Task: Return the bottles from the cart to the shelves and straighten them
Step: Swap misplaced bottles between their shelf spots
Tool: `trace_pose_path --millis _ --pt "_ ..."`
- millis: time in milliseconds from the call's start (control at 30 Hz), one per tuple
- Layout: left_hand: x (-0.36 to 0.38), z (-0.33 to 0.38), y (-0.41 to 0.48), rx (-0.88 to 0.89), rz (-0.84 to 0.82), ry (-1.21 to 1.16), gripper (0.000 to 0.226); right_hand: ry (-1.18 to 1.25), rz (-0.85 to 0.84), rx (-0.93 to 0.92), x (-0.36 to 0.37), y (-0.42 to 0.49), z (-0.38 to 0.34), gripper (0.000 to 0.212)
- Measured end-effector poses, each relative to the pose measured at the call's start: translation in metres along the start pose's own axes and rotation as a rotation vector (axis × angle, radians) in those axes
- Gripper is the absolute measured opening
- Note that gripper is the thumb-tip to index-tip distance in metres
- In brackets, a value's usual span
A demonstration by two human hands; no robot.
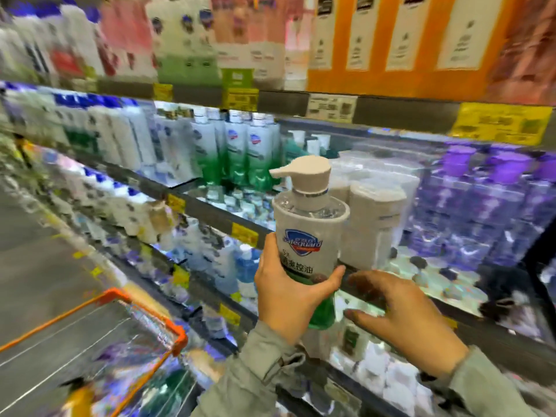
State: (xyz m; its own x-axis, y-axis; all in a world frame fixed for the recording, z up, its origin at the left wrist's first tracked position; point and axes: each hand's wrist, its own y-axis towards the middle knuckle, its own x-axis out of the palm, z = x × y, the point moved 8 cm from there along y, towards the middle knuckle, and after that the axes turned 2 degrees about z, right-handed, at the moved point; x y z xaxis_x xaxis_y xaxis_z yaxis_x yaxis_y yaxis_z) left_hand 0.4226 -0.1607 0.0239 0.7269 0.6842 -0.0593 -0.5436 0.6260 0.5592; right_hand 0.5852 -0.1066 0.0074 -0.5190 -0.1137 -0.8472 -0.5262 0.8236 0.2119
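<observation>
While the long grey metal store shelving with yellow price tags [210, 210] fills most of the blurred view, the orange-rimmed wire shopping cart [120, 299] sits low at the left. Between them, in front of the middle shelf edge, is the clear pump bottle with a white sleeve label, green liquid and cream pump head [311, 233]. It is upright, long axis vertical, spout pointing left. The matching white-sleeved bottles [376, 218] stand just behind it to the right, so the placing move likely goes forward and rightward. The left hand [285, 296] grips the bottle's lower half, thumb on the left, fingers curled round the right. The right hand [403, 314] hovers just beside the base, fingers spread, holding nothing; whether it touches the bottle I cannot tell.
</observation>
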Motion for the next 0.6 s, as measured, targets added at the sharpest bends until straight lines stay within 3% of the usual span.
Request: trace_pose_path --millis 267,600 --pt "-0.078 -0.047 0.039 -0.043 0.04 0.048 0.068 0.001 -0.061 -0.009 0.056 0.05 -0.058 0.039" --pt "-0.114 -0.091 0.089 -0.052 0.06 0.093 0.061 0.084 -0.107 -0.048 0.101 0.119 -0.092 0.04"
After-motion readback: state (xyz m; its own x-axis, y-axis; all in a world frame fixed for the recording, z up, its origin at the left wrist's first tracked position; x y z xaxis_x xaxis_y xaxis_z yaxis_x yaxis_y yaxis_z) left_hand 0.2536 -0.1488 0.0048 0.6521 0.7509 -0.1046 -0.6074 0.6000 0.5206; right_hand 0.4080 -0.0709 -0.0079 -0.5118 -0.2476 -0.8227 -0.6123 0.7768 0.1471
